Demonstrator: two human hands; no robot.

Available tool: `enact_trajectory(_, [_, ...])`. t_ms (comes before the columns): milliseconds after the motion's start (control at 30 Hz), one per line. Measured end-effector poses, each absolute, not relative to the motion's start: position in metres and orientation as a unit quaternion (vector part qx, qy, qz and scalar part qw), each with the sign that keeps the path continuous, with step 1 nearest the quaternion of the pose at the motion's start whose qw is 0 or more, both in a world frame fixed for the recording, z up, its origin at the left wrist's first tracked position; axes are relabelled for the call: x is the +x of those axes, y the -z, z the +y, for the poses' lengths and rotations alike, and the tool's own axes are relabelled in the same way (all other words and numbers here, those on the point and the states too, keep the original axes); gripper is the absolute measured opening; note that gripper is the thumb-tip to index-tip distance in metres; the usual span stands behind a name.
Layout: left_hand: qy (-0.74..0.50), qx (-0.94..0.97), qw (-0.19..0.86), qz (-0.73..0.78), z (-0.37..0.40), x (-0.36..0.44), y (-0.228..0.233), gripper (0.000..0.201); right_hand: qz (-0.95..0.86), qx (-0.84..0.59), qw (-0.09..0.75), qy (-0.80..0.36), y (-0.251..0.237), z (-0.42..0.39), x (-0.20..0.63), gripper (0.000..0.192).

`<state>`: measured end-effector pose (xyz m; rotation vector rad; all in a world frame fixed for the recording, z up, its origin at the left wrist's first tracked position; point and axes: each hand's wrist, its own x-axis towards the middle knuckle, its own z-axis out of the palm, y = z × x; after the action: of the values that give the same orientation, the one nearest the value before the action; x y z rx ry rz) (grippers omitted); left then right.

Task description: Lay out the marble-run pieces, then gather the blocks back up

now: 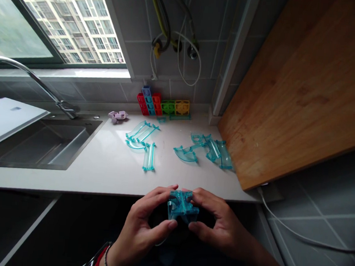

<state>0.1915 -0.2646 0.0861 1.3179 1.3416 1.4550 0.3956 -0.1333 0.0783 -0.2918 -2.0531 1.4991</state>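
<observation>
A clear teal plastic track piece [183,208] is held between both hands, just in front of the counter's edge. My left hand [148,217] grips its left side with thumb and fingers. On the opposite side, my right hand [216,221] pinches it the same way. Beyond them on the counter lie more clear teal track pieces: a straight piece [149,157] and a curved piece [186,153] are nearest. Another group of track pieces [215,148] overlaps at the right, by the wooden board.
Stacked coloured blocks [163,104] stand against the tiled wall. Small pale purple pieces [117,116] lie near the sink [49,142] and its faucet [42,82]. A large wooden board [306,86] leans at the right. A white cable [299,234] runs below it.
</observation>
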Motion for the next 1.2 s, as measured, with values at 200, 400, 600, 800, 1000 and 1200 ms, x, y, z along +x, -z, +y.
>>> enact_trajectory(200, [-0.579,0.532,0.364,0.499,-0.27,0.189,-0.078,0.053,-0.78,-0.09,0.251,-0.566,-0.09,-0.133,0.395,0.048])
enact_trajectory(400, [-0.539,0.573,0.334,0.519,-0.265,0.188,-0.093,0.058,-0.828,-0.089,0.262,-0.488,-0.086,-0.137,0.402,0.066])
enact_trajectory(600, [-0.508,0.552,0.334,0.57,-0.269,0.191,-0.098,0.062,-0.891,-0.074,0.322,-0.312,-0.079,-0.137,0.397,0.068])
enact_trajectory(800, [-0.508,0.573,0.307,0.565,-0.274,0.187,-0.089,0.07,-0.901,-0.052,0.323,-0.286,-0.076,-0.139,0.395,0.069])
enact_trajectory(1000, [-0.505,0.568,0.311,0.571,-0.274,0.184,-0.088,0.062,-0.901,-0.045,0.33,-0.279,-0.076,-0.139,0.394,0.073])
enact_trajectory(1200, [-0.48,0.611,0.254,0.576,-0.273,0.176,-0.095,0.069,-0.904,-0.038,0.321,-0.28,-0.076,-0.139,0.394,0.074])
